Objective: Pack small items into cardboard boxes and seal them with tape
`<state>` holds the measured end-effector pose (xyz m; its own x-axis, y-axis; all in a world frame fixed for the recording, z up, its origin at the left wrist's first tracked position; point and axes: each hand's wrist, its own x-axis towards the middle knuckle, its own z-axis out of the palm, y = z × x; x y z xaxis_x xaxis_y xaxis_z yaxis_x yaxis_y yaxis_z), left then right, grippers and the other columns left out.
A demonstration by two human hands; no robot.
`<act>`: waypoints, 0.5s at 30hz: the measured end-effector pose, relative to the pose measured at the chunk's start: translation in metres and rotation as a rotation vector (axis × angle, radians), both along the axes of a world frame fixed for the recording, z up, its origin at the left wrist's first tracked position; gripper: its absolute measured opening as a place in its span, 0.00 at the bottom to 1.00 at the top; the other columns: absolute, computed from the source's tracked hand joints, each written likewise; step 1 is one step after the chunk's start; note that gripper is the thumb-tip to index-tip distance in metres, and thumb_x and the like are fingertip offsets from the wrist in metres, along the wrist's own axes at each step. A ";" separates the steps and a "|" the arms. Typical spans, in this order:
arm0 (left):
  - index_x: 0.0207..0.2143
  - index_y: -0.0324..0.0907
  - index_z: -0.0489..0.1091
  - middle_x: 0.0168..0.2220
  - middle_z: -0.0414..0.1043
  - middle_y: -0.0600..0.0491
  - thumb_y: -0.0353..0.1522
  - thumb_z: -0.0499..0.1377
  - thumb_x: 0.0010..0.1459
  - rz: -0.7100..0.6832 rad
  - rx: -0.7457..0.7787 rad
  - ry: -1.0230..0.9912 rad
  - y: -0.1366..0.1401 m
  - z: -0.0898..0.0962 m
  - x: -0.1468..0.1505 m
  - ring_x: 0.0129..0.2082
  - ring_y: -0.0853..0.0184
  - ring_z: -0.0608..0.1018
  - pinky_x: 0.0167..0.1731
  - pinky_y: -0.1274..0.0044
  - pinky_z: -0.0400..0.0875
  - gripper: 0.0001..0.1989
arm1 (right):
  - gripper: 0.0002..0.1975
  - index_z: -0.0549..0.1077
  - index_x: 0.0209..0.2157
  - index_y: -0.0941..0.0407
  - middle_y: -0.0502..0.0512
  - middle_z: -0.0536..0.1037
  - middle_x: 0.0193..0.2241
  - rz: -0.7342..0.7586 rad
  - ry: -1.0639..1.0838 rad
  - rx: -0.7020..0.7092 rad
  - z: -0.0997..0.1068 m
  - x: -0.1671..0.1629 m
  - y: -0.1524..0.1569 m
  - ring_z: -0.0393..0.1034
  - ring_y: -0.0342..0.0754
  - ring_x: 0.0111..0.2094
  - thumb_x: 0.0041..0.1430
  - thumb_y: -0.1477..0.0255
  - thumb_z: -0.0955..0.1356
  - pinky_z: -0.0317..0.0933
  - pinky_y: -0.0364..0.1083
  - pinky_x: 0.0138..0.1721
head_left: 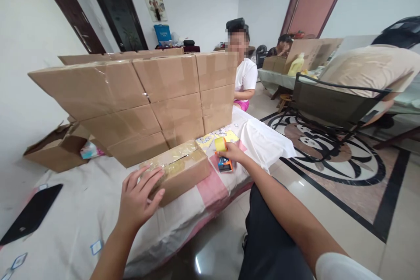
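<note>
A long cardboard box (188, 175) lies on the cloth-covered surface in front of me, with clear tape along its top. My left hand (139, 197) rests on the near left end of this box, fingers spread. To the right of the box, my right hand (232, 152) is wrapped round a tape dispenser (225, 165). It has an orange and blue body and carries a yellowish roll of tape (220, 144). The dispenser is low, close to the cloth; I cannot tell whether it touches it.
Stacked cardboard boxes (173, 118) form a wall behind the long box. An opened carton (61, 148) stands at the left, a black flat object (33, 214) nearer. A person in a white shirt (246, 76) sits behind the stack. A dark chair (334, 100) stands at the right.
</note>
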<state>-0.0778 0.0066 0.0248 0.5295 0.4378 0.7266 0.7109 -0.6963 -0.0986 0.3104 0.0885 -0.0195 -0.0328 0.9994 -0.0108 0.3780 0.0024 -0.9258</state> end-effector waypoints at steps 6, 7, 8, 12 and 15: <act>0.47 0.45 0.74 0.41 0.81 0.47 0.31 0.59 0.58 -0.137 0.103 -0.031 -0.020 -0.004 0.027 0.44 0.53 0.77 0.47 0.62 0.64 0.14 | 0.14 0.73 0.30 0.59 0.52 0.77 0.28 -0.003 0.173 0.207 0.014 -0.039 -0.026 0.68 0.43 0.29 0.54 0.61 0.71 0.60 0.41 0.31; 0.45 0.46 0.75 0.39 0.81 0.48 0.29 0.59 0.58 -0.155 0.080 -0.056 -0.024 -0.008 0.034 0.41 0.56 0.78 0.44 0.65 0.65 0.13 | 0.14 0.73 0.31 0.59 0.52 0.77 0.28 -0.002 0.208 0.237 0.017 -0.045 -0.032 0.68 0.43 0.29 0.55 0.61 0.70 0.61 0.41 0.31; 0.44 0.46 0.75 0.36 0.81 0.49 0.28 0.59 0.58 -0.177 0.045 -0.072 -0.027 -0.013 0.043 0.38 0.58 0.79 0.41 0.67 0.66 0.12 | 0.14 0.73 0.32 0.59 0.52 0.77 0.29 0.003 0.242 0.263 0.019 -0.051 -0.038 0.68 0.43 0.29 0.56 0.61 0.70 0.61 0.42 0.31; 0.45 0.45 0.77 0.35 0.81 0.49 0.30 0.60 0.61 -0.223 -0.109 -0.107 -0.038 -0.041 0.078 0.34 0.62 0.81 0.39 0.72 0.71 0.11 | 0.15 0.75 0.30 0.59 0.52 0.76 0.27 0.044 0.354 0.307 0.025 -0.065 -0.059 0.66 0.43 0.28 0.55 0.59 0.70 0.61 0.42 0.31; 0.49 0.45 0.76 0.33 0.80 0.50 0.39 0.60 0.63 -0.130 -0.424 -0.318 -0.043 -0.059 0.106 0.30 0.64 0.80 0.36 0.74 0.75 0.15 | 0.17 0.75 0.28 0.59 0.51 0.75 0.25 0.060 0.414 0.295 0.028 -0.068 -0.067 0.64 0.42 0.26 0.55 0.58 0.71 0.59 0.42 0.29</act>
